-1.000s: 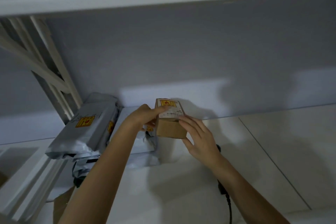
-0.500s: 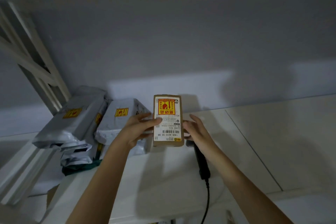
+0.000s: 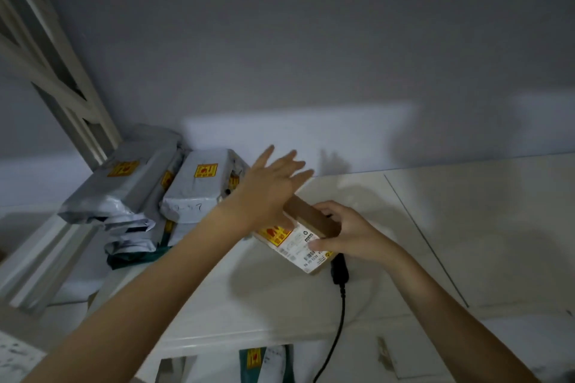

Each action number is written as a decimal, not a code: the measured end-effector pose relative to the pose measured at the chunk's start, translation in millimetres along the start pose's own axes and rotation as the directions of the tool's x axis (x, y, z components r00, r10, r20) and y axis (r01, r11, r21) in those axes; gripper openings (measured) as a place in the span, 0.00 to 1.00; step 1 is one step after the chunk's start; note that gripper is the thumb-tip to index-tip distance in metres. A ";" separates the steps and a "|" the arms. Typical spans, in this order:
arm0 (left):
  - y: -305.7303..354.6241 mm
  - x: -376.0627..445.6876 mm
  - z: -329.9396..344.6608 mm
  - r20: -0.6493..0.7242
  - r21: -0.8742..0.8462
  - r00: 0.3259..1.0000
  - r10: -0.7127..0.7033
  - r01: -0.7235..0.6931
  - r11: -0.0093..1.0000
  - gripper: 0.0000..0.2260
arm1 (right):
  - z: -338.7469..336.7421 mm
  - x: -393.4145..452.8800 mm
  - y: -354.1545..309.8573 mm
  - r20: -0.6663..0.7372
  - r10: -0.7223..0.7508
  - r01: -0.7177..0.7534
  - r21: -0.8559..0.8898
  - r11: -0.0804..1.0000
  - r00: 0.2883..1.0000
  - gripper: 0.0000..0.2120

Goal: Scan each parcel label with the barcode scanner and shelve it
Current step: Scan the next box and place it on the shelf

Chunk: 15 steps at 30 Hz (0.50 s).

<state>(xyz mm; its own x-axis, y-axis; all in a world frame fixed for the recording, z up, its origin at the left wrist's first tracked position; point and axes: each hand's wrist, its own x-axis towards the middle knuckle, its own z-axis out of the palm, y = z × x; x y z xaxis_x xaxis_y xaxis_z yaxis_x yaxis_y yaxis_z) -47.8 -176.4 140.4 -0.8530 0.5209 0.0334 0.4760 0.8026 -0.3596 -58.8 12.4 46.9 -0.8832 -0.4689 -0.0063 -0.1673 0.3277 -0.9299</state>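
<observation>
Presently: cardboard box [image 3: 312, 221], tilted over shelf [image 3: 466, 227]; right hand [image 3: 348, 233] grasping it, left hand [image 3: 270, 186] released, fingers spread.

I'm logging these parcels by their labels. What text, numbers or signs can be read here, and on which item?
Cardboard box, white label: barcode and small print, too blurred to read.
Cardboard box, yellow-and-red sticker: a sign, characters illegible.
Grey mailer bags: yellow-and-red stickers, illegible.
Front grey bag: faint handwriting, perhaps ending "7", not certain.
Green parcel below the shelf: yellow sticker, illegible.
</observation>
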 end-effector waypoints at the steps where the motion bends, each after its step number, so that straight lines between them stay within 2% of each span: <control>1: 3.3 4.3 -3.0 0.051 0.044 0.998 0.047 -0.049 0.998 0.41 | -1.5 0.8 -3.2 0.019 -0.015 0.016 -0.020 1.000 1.000 0.28; 5: 8.5 11.5 2.2 0.164 -0.074 0.984 0.073 -0.061 0.995 0.23 | -6.5 5.7 -16.5 0.048 -0.060 0.067 -0.161 0.985 0.997 0.26; 9: -2.2 5.9 15.8 0.157 -0.288 0.988 0.011 0.035 0.957 0.23 | -8.9 7.8 -26.2 0.017 -0.115 0.115 -0.256 0.960 0.993 0.28; 11: -16.2 -2.7 31.3 0.158 -0.420 0.983 -0.089 0.148 0.895 0.24 | -8.6 9.6 -21.0 -0.144 -0.229 0.176 -0.309 0.935 0.963 0.28; 12: -24.3 -8.1 42.5 0.187 -0.508 0.969 -0.163 0.238 0.828 0.26 | -7.6 10.4 -14.1 -0.274 -0.242 0.153 -0.308 0.939 0.931 0.26; 13: -30.3 -15.1 53.8 0.235 -0.623 0.944 -0.231 0.329 0.709 0.27 | -5.4 11.7 -4.9 -0.409 -0.192 0.079 -0.276 0.958 0.892 0.23; 14: -33.8 -22.5 65.3 0.288 -0.744 0.915 -0.283 0.400 0.535 0.27 | -2.6 13.3 5.6 -0.506 -0.082 -0.051 -0.244 0.968 0.859 0.21; 15: -34.2 -29.8 76.2 0.326 -0.835 0.891 -0.317 0.428 0.345 0.24 | 1.2 16.2 18.7 -0.544 0.048 -0.209 -0.239 0.948 0.838 0.20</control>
<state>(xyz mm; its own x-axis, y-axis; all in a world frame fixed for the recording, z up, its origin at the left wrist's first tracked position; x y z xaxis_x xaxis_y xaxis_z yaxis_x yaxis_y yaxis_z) -55.0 -241.5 80.6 -0.9804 0.1145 -0.1602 -0.0226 0.7426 0.6693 -75.7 10.0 29.0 -0.9863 0.0687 0.1501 -0.0785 0.6048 -0.7925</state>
